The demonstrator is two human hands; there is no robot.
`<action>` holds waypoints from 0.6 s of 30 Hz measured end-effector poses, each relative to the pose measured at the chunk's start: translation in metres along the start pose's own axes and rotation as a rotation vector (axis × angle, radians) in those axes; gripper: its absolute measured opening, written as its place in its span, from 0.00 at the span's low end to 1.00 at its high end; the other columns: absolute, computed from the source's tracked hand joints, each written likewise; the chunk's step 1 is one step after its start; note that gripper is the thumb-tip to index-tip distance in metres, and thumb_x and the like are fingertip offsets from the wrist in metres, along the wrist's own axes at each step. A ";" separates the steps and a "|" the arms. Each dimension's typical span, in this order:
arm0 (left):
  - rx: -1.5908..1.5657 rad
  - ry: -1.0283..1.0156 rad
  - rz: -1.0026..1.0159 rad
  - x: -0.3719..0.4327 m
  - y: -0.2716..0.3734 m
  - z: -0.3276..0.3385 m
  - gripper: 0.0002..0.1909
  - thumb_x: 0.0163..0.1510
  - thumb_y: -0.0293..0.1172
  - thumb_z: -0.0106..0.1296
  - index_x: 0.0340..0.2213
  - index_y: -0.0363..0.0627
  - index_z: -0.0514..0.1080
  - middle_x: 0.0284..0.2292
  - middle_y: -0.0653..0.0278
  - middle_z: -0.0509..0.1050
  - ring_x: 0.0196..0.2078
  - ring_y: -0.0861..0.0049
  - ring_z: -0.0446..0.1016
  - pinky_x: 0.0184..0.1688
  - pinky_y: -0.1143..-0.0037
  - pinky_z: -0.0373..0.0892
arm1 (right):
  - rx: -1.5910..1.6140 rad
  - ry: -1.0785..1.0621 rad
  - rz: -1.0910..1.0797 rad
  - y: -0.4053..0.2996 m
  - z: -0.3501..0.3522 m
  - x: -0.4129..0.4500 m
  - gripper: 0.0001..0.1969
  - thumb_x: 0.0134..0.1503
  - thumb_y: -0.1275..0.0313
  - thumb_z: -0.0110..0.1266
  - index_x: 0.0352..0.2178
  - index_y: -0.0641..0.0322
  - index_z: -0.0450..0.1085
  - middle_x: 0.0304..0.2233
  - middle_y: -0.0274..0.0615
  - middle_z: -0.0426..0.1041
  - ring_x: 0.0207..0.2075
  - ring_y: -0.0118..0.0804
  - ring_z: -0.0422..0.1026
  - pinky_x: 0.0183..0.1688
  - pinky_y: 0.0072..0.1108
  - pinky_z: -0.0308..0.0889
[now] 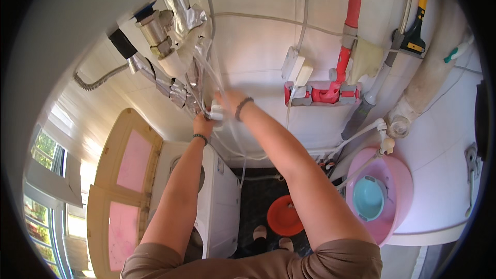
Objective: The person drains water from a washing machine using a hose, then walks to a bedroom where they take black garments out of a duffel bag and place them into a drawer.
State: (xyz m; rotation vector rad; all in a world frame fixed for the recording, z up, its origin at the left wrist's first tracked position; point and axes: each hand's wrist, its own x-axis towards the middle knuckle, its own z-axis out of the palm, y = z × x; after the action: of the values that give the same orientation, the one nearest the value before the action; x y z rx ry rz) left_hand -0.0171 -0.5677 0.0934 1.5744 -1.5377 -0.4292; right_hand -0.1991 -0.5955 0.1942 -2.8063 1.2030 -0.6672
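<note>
Both arms reach forward to a white plug-like fitting (217, 111) by the wall, beside foil-wrapped pipes (180, 92). My left hand (203, 124) grips at the fitting's lower left, where a grey cable meets it; its fingertips are partly hidden. Just above and to the right, my right hand (229, 100) is blurred and close against the fitting; whether its fingers close on it is unclear. A clear plastic tube (232, 124) hangs down in front of the right wrist. Higher up, a brass valve (155, 33) joins a white pipe.
Below my left arm stands a white twin-tub washing machine (223, 201) with raised lids (128, 155). An orange basin (285, 217) is on the dark floor. On the right are a pink tub (401, 186) holding a blue basin (368, 197), a red flat mop (325, 93) and a white adapter (304, 74).
</note>
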 end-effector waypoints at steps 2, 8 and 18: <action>0.047 0.006 -0.080 -0.011 -0.001 -0.005 0.21 0.36 0.28 0.61 0.37 0.38 0.72 0.22 0.60 0.75 0.24 0.74 0.74 0.28 0.75 0.68 | -0.095 -0.168 -0.014 0.000 -0.010 0.007 0.10 0.54 0.70 0.42 0.33 0.65 0.67 0.30 0.50 0.74 0.33 0.49 0.74 0.32 0.35 0.69; 0.120 0.167 -0.105 -0.019 0.013 0.006 0.19 0.37 0.28 0.60 0.36 0.44 0.73 0.24 0.57 0.75 0.28 0.66 0.75 0.31 0.70 0.69 | -0.039 -0.018 -0.047 0.022 0.008 0.006 0.10 0.55 0.66 0.39 0.34 0.55 0.66 0.24 0.49 0.72 0.25 0.51 0.72 0.25 0.36 0.66; -0.094 0.249 -0.111 -0.014 0.003 0.020 0.17 0.40 0.27 0.58 0.36 0.40 0.72 0.27 0.58 0.76 0.33 0.69 0.75 0.36 0.73 0.68 | 0.245 0.041 0.004 0.017 -0.015 -0.049 0.23 0.49 0.73 0.44 0.50 0.52 0.57 0.23 0.52 0.71 0.26 0.52 0.71 0.27 0.38 0.64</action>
State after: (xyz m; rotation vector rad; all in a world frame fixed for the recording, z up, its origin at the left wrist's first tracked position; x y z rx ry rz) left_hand -0.0365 -0.5612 0.0803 1.5795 -1.2290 -0.3467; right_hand -0.2467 -0.5714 0.1862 -2.6002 1.0521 -0.8140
